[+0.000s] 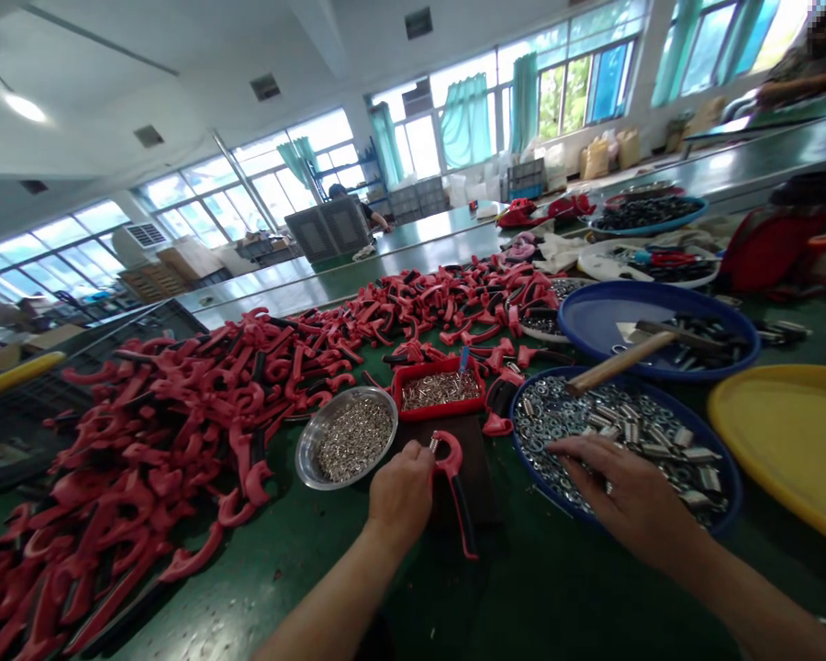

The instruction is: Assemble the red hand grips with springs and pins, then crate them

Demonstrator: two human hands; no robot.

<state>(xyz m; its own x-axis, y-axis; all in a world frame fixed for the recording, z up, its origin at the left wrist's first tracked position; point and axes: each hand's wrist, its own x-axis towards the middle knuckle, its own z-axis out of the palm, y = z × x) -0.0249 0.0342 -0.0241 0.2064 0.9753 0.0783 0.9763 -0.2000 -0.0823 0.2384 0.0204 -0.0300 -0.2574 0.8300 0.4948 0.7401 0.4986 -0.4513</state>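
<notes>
My left hand (400, 493) is closed around a red and black curved tool part (454, 477), held over a dark mat (478, 459) on the green table. My right hand (623, 487) reaches into a blue bowl (726, 477) of metal washers and small metal pieces, fingers bent down among them; whether they hold one I cannot tell. A steel bowl of small silvery parts (348, 439) stands just left of my left hand. A red tray of small metal parts (440, 387) sits behind the mat.
A big heap of red and black parts (179, 431) covers the table's left side. A wooden-handled hammer (626, 358) rests across a second blue bowl (592, 317). A yellow bowl (785, 431) is at the right. Another person sits at the far right.
</notes>
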